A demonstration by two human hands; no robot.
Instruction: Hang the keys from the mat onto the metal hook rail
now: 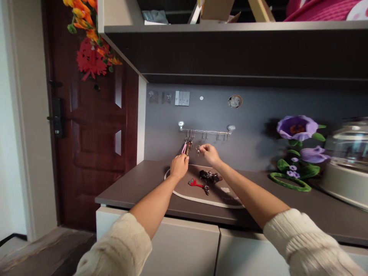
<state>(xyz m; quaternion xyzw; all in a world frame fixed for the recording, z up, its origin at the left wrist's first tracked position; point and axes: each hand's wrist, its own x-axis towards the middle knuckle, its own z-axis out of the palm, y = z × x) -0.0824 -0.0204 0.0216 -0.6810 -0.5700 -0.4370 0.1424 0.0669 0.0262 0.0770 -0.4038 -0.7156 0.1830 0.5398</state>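
Note:
My right hand (210, 154) pinches a metal key ring (198, 148) with a small key on it, just below the hook rail (205, 131) on the wall. To its left, a bunch of keys (189, 145) with a pink strap (184, 147) hangs from the rail's left hooks. My left hand (179, 167) is closed around the lower end of that bunch; its fingertips are mostly hidden. Below both hands a brown mat with a pale rim (201, 201) lies on the counter. On it are a dark bunch of keys (210, 176) and a red-corded keychain (196, 184).
Purple artificial flowers (297, 128) and a clear-domed appliance (349, 153) stand on the counter (138, 182) at right. An overhead shelf (230, 53) juts out above. A dark red door (94, 153) is at left. Switches (182, 98) sit on the wall.

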